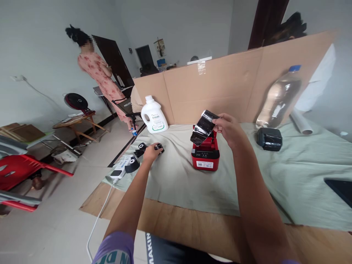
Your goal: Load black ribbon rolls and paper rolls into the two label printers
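My right hand (227, 126) pinches a roll of glossy black film (204, 128) with a white core, its loose end hanging down to the left. Just below it stands a small red and black label printer (205, 157), its lid raised, with the film covering part of the inside. On the left, my left hand (151, 152) has its fingers closed around a small black roll (159, 147) at cloth level. Close by this hand are another black roll with a white core (141, 146) and a larger black roll (132, 165) by a white power strip (121, 169).
A white jug (154, 116) stands before a cardboard screen (209, 91). To the right are a large plastic bottle (280, 97), a black device (269, 138), a white tube (301, 123) and a dark tablet-like object (341, 190). A person in a pink dress (96, 69) stands beyond.
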Demonstrator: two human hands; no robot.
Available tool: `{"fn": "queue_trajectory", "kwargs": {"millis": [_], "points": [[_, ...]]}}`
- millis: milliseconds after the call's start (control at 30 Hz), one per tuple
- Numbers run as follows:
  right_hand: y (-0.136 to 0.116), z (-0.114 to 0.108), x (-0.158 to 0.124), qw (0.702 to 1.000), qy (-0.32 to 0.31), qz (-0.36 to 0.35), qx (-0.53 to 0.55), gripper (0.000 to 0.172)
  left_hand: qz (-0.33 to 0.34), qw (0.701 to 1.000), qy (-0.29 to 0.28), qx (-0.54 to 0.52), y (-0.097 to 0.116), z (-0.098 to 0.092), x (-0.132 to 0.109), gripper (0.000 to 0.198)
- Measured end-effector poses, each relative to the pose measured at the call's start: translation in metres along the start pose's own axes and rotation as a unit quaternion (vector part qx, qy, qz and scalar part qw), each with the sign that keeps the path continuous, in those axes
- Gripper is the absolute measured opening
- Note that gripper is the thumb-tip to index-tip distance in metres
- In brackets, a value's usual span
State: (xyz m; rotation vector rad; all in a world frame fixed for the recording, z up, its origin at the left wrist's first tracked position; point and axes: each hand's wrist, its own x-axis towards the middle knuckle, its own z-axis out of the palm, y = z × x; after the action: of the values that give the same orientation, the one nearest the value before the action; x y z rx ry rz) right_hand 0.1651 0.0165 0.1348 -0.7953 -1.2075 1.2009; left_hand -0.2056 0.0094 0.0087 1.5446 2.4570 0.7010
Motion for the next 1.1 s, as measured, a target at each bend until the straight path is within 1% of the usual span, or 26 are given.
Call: {"fn": "queue_trajectory", "kwargs": {"millis": [67, 167, 200, 267, 333, 367, 433, 467, 500, 533, 567, 600, 633, 667, 700, 733, 767, 800, 833, 867, 933, 1000, 1100], "points": [[0.001, 0.000, 0.000, 1.000, -0.003, -0.003, -0.024, 0.027, 0.009, 1.000, 0.016, 0.022, 0.004, -0.002, -0.001, 0.043], [0.002, -0.001, 0.000, 0.999, -0.006, -0.010, -0.049, 0.024, -0.012, 0.995, 0.055, 0.080, 0.004, -0.004, 0.001, 0.040], [0.003, -0.001, 0.000, 0.999, -0.007, -0.009, -0.051, 0.024, -0.021, 0.993, 0.058, 0.095, 0.003, -0.004, 0.002, 0.040], [0.002, -0.002, -0.001, 0.998, -0.011, -0.004, -0.061, 0.022, -0.035, 0.993, 0.047, 0.107, 0.001, -0.006, 0.002, 0.039], [0.000, -0.004, -0.002, 0.996, -0.019, 0.005, -0.082, 0.019, -0.038, 0.992, 0.044, 0.112, 0.001, -0.010, 0.000, 0.041], [-0.002, -0.005, -0.003, 0.995, -0.025, 0.011, -0.095, 0.017, -0.030, 0.991, 0.063, 0.111, 0.004, -0.012, -0.003, 0.043], [-0.005, -0.009, -0.005, 0.992, -0.041, 0.024, -0.120, 0.012, 0.015, 0.989, 0.132, 0.068, 0.018, -0.015, -0.012, 0.046], [-0.006, -0.011, -0.005, 0.989, -0.051, 0.029, -0.135, 0.011, 0.053, 0.985, 0.165, 0.014, 0.028, -0.017, -0.019, 0.045], [-0.006, -0.013, -0.006, 0.986, -0.063, 0.034, -0.151, 0.010, 0.097, 0.976, 0.183, -0.062, 0.042, -0.017, -0.026, 0.043], [-0.005, -0.015, -0.006, 0.982, -0.075, 0.038, -0.167, 0.010, 0.140, 0.963, 0.172, -0.156, 0.057, -0.016, -0.035, 0.042], [-0.003, -0.018, -0.006, 0.978, -0.086, 0.042, -0.183, 0.011, 0.174, 0.942, 0.133, -0.255, 0.074, -0.014, -0.045, 0.042], [-0.001, -0.020, -0.005, 0.974, -0.098, 0.044, -0.197, 0.012, 0.197, 0.913, 0.078, -0.348, 0.091, -0.010, -0.055, 0.045], [0.002, -0.022, -0.004, 0.971, -0.108, 0.044, -0.209, 0.014, 0.213, 0.884, 0.013, -0.417, 0.109, -0.006, -0.067, 0.048], [0.006, -0.024, -0.003, 0.968, -0.116, 0.042, -0.218, 0.015, 0.220, 0.859, -0.054, -0.459, 0.124, 0.000, -0.079, 0.053], [0.010, -0.026, -0.002, 0.966, -0.121, 0.036, -0.226, 0.016, 0.213, 0.838, -0.115, -0.489, 0.138, 0.006, -0.092, 0.065], [0.014, -0.028, 0.000, 0.963, -0.123, 0.029, -0.236, 0.017, 0.199, 0.818, -0.165, -0.515, 0.149, 0.012, -0.104, 0.080], [0.018, -0.029, 0.002, 0.960, -0.122, 0.023, -0.250, 0.017, 0.181, 0.801, -0.194, -0.536, 0.158, 0.018, -0.117, 0.095], [0.023, -0.031, 0.004, 0.956, -0.118, 0.022, -0.269, 0.016, 0.164, 0.790, -0.201, -0.556, 0.163, 0.022, -0.128, 0.106], [0.027, -0.032, 0.005, 0.949, -0.111, 0.025, -0.294, 0.016, 0.151, 0.783, -0.189, -0.574, 0.167, 0.026, -0.140, 0.111], [0.032, -0.033, 0.007, 0.940, -0.103, 0.034, -0.324, 0.017, 0.143, 0.781, -0.165, -0.585, 0.168, 0.029, -0.150, 0.110], [0.042, -0.033, 0.009, 0.915, -0.095, 0.061, -0.388, 0.020, 0.136, 0.788, -0.115, -0.589, 0.166, 0.034, -0.166, 0.100], [0.053, -0.030, 0.010, 0.877, -0.096, 0.087, -0.463, 0.022, 0.126, 0.797, -0.099, -0.583, 0.162, 0.038, -0.175, 0.092], [0.066, -0.021, 0.010, 0.820, -0.083, 0.100, -0.558, 0.028, 0.086, 0.794, -0.117, -0.590, 0.159, 0.046, -0.179, 0.093]]}}
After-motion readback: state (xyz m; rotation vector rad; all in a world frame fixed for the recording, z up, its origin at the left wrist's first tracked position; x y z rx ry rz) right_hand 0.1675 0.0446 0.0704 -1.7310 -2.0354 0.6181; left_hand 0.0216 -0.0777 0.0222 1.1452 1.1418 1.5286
